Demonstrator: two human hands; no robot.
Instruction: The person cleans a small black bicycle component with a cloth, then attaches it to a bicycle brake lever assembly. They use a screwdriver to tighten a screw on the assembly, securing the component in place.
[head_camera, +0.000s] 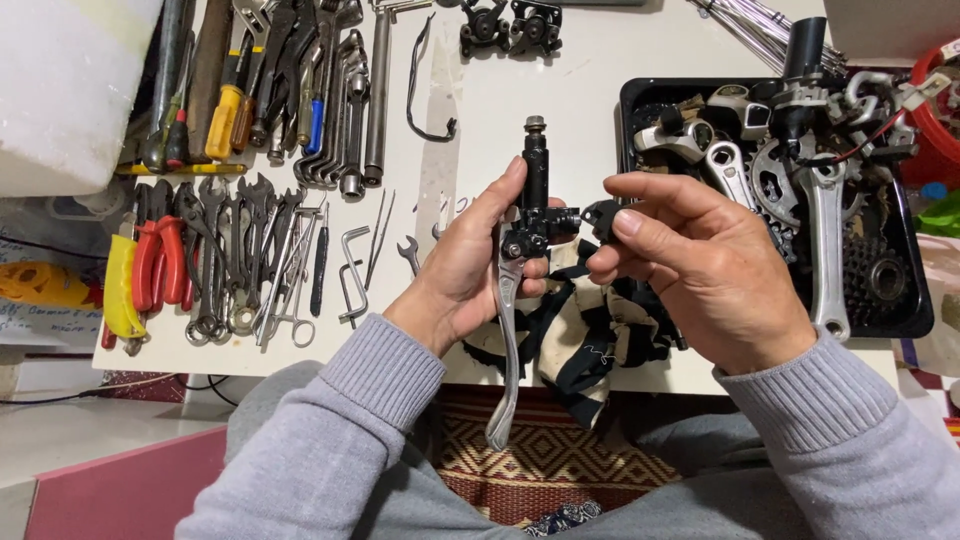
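My left hand (470, 265) grips a bicycle brake lever assembly (527, 225): a black body standing upright with a silver lever blade (508, 360) hanging down past the table edge. My right hand (700, 270) pinches a small black part (600, 217) at the right side of the black body, thumb and fingers closed on it. Both hands are held above a crumpled black-and-cream rag (590, 330) at the front of the white table (500, 100). Grey sleeves cover both arms.
Rows of wrenches, pliers and screwdrivers (250, 200) lie on the left of the table. A black tray (900, 320) with cranks, sprockets and other bike parts sits at the right. Two black brake calipers (510, 28) rest at the back. A patterned rug (560, 460) shows below.
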